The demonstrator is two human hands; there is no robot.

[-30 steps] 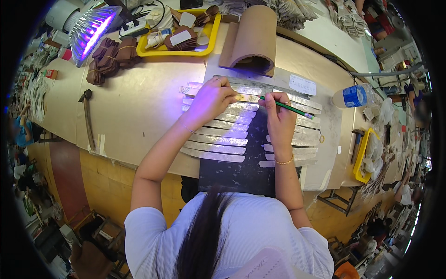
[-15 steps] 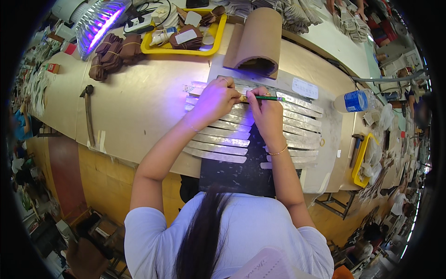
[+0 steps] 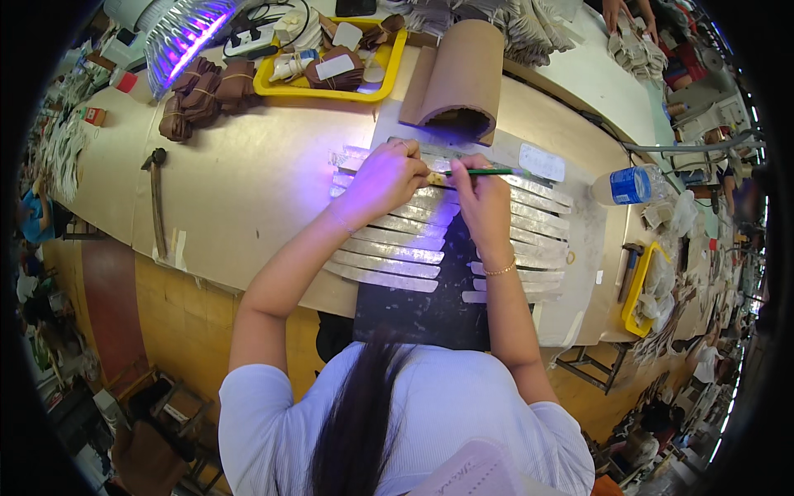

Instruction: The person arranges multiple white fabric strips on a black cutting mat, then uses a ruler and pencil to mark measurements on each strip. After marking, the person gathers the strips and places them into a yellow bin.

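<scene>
Two hands meet over a desk [image 3: 240,207] in my head view, the left hand [image 3: 393,175] and the right hand [image 3: 483,198] nearly touching. The right fingers are closed around a green pencil [image 3: 496,172], its long axis running left to right, its tip pointing left at a small yellowish piece [image 3: 437,178] between the hands. The piece lies just right of the left fingers, which are bunched together; whether they pinch it or press it, I cannot tell. Both hands are close, the left nearer.

Silvery strips [image 3: 389,258] lie in two columns, mostly crosswise, partly over a black board [image 3: 405,318]; my left forearm and right hand hide some. Just beyond the hands stands a brown arched form [image 3: 461,70], limiting room on the far side. A lamp [image 3: 188,41] and yellow tray [image 3: 329,94] sit farther left, a hammer [image 3: 157,198] well apart at left, a bottle [image 3: 627,187] at right.
</scene>
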